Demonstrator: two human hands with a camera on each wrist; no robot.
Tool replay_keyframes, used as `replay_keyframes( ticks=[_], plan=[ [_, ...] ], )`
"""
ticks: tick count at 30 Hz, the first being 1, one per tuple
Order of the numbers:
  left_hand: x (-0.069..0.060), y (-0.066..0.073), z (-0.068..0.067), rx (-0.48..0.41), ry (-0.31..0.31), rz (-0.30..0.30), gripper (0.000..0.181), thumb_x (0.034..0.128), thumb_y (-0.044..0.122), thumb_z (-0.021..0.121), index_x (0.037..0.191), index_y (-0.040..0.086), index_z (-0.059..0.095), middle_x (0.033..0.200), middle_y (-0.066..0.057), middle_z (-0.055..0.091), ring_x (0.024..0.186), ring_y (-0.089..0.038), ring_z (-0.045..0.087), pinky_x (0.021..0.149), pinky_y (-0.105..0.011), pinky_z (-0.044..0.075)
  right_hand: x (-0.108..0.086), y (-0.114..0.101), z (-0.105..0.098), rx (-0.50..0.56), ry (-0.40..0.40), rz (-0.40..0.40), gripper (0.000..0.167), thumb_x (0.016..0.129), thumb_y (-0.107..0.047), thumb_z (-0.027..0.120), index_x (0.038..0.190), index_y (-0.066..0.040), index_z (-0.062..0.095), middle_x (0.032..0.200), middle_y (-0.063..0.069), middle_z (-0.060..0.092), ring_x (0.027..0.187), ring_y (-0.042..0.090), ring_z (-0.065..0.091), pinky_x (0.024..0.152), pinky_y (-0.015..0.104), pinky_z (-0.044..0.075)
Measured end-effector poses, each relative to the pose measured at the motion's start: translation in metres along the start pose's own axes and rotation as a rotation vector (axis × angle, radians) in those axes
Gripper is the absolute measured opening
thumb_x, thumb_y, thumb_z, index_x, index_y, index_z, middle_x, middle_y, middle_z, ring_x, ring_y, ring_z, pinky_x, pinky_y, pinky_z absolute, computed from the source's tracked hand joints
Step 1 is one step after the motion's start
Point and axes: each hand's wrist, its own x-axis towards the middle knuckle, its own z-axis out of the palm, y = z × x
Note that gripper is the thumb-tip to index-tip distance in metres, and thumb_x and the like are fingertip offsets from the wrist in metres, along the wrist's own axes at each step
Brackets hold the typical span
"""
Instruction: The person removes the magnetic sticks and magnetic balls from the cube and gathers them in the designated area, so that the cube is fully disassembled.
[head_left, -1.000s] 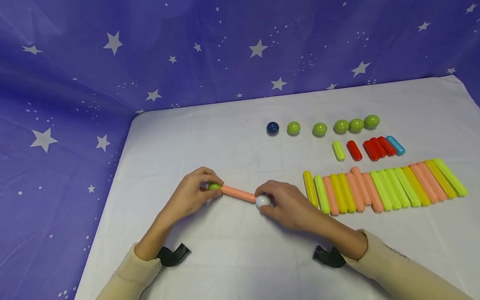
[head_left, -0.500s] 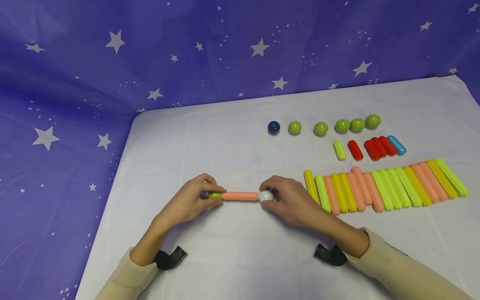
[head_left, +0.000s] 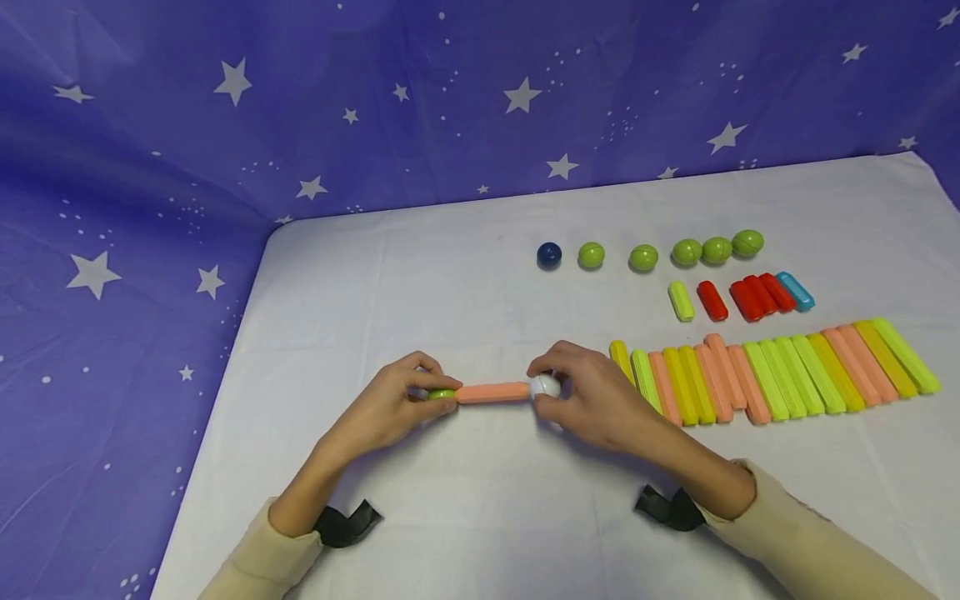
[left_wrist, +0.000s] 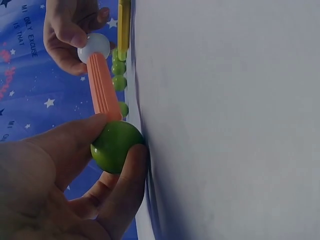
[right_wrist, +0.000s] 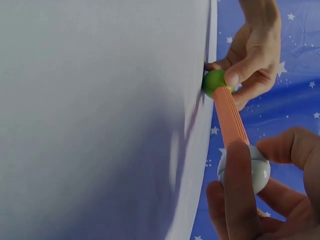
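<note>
An orange ridged stick (head_left: 492, 392) spans the gap between my hands, a ball touching each end. My left hand (head_left: 386, 406) pinches the green ball (left_wrist: 116, 148) at its left end between thumb and fingers. At the other end, my right hand (head_left: 592, 396) grips a white ball (right_wrist: 260, 172). In the right wrist view the fingers partly cover the white ball, and the stick (right_wrist: 230, 117) runs away from it to the green ball (right_wrist: 216, 83). The white ball (left_wrist: 95, 46) also shows past the stick in the left wrist view.
Right of my right hand lies a row of long yellow, lime and orange sticks (head_left: 772, 379). Behind it are short red sticks (head_left: 753, 297), a lime one (head_left: 681, 301) and a blue one (head_left: 795, 291). Farther back sit several green balls (head_left: 643, 257) and a dark blue ball (head_left: 549, 255).
Both hands have shifted right with the joined stick and balls. The stick was slanting down to the right; now its right end sits slightly higher in the head view.
</note>
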Motion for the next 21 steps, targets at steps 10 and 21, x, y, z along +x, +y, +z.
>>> replay_keyframes(
  ticks=[10,21],
  plan=[
    [-0.003,-0.003,0.000,0.018,0.025,-0.007,0.019,0.0887,0.016,0.076,0.108,0.014,0.077,0.101,0.003,0.056,0.084,-0.016,0.051,0.068,-0.026,0.046,-0.005,0.005,-0.013,-0.065,-0.123,-0.016,0.022,0.084,-0.006,0.064,0.104,-0.011,0.074,0.089,-0.005,0.055,0.069,0.010,0.050,0.061,0.027,0.045],
    [-0.005,-0.003,-0.001,0.031,0.029,-0.014,0.020,0.0881,0.019,0.077,0.107,0.016,0.077,0.100,0.003,0.057,0.082,-0.016,0.050,0.068,-0.027,0.045,-0.013,0.044,-0.106,0.139,0.280,0.133,0.032,0.093,-0.011,0.070,0.125,-0.008,0.065,0.120,0.003,0.060,0.098,0.017,0.060,0.070,0.020,0.055]
  ],
)
